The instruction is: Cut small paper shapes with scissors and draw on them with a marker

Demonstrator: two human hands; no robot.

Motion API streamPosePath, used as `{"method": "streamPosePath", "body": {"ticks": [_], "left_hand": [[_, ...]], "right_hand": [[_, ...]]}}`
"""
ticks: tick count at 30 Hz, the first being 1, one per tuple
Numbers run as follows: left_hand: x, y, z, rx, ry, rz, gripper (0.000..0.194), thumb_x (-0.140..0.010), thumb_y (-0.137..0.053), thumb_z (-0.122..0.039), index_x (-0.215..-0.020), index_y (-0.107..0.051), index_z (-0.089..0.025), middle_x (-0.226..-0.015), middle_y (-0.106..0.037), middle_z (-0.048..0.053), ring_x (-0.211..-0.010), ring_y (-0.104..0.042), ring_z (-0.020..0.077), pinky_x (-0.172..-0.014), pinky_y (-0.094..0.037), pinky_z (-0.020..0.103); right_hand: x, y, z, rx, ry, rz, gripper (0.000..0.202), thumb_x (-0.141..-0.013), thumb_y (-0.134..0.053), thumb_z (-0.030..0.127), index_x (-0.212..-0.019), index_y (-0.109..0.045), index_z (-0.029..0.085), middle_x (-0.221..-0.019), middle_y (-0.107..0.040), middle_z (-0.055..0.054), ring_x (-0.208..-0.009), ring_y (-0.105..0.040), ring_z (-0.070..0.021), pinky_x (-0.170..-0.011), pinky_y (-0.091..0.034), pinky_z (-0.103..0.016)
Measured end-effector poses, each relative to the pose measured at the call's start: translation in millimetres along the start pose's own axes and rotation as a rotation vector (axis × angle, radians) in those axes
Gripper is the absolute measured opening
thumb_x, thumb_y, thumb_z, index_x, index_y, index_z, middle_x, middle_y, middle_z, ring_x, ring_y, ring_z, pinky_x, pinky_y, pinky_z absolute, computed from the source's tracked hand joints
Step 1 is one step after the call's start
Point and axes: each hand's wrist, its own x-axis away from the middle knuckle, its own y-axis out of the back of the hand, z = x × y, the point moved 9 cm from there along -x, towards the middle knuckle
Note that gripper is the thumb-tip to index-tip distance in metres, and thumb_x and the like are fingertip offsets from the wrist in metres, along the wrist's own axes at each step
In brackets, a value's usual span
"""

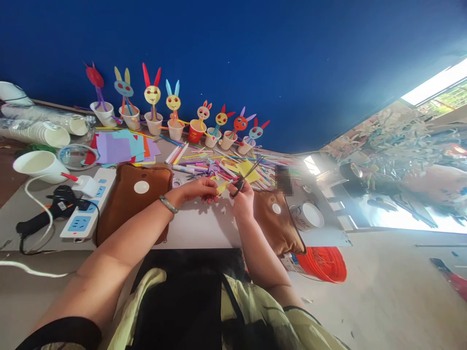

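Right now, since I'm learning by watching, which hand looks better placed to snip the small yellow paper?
Probably the right hand: it holds the scissors, while the left hand pinches the small yellow paper. The scissors' blades point away from it, though.

1 small yellow paper piece [222, 187], held up at the middle, 1 pair of dark-handled scissors [240, 183] just right of it, blades slightly parted, tips pointing far and right
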Motion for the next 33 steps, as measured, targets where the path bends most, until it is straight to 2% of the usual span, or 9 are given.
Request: {"method": "streamPosePath", "body": {"ticks": [14, 17, 21, 27, 33], "left_hand": [[1, -0.1, 1, -0.041, 0.018, 0.0, 0.026, -0.073, -0.075, -0.035, -0.075, -0.062, -0.013, -0.074, -0.072, 0.006, -0.051, -0.059, 0.0081, -0.046, -0.037, 0.019], [-2, 2.3, 3, -0.016, 0.014, -0.025, 0.035, -0.076, -0.073, -0.045, -0.078, -0.061, -0.012, -0.079, -0.073, 0.009, -0.051, -0.059, 0.0086, -0.044, -0.035, 0.019], [-7, 6.7, 12, 0.093, 0.081, -0.074, 0.049, -0.084, -0.059, -0.062, -0.083, -0.061, -0.012, -0.078, -0.073, 0.011, -0.046, -0.058, 0.0101, -0.04, -0.031, 0.021], [-6, -0.8, 6, 0.135, 0.014, 0.01, 0.043, -0.076, -0.074, -0.051, -0.09, -0.064, -0.011, -0.086, -0.073, 0.011, -0.048, -0.058, 0.0087, -0.041, -0.032, 0.02], [-2, -3.5, 2, 0.183, 0.012, 0.019, 0.047, -0.073, -0.078, -0.054, -0.088, -0.064, -0.012, -0.079, -0.072, 0.009, -0.047, -0.054, 0.007, -0.041, -0.029, 0.02]], "right_hand": [[0, 0, -3, -0.022, -0.004, 0.018, 0.028, -0.06, -0.078, 0.03, -0.074, -0.055, 0.02, -0.06, -0.049, 0.009, -0.053, -0.035, -0.0071, -0.053, -0.029, -0.024], [2, 0, 2, -0.023, 0.008, 0.004, 0.028, -0.06, -0.077, 0.031, -0.073, -0.055, 0.02, -0.061, -0.05, 0.009, -0.053, -0.037, -0.0072, -0.053, -0.03, -0.024], [5, -2, 5, -0.01, 0.0, 0.003, 0.026, -0.062, -0.075, 0.03, -0.075, -0.054, 0.021, -0.061, -0.05, 0.008, -0.053, -0.039, -0.0076, -0.053, -0.032, -0.024], [6, -6, 3, -0.011, -0.012, 0.017, 0.027, -0.061, -0.075, 0.03, -0.073, -0.053, 0.021, -0.061, -0.051, 0.008, -0.053, -0.04, -0.0079, -0.052, -0.032, -0.024], [4, -8, 1, -0.03, -0.002, 0.041, 0.027, -0.061, -0.076, 0.029, -0.074, -0.053, 0.021, -0.06, -0.05, 0.009, -0.053, -0.041, -0.0074, -0.054, -0.033, -0.023]]}}
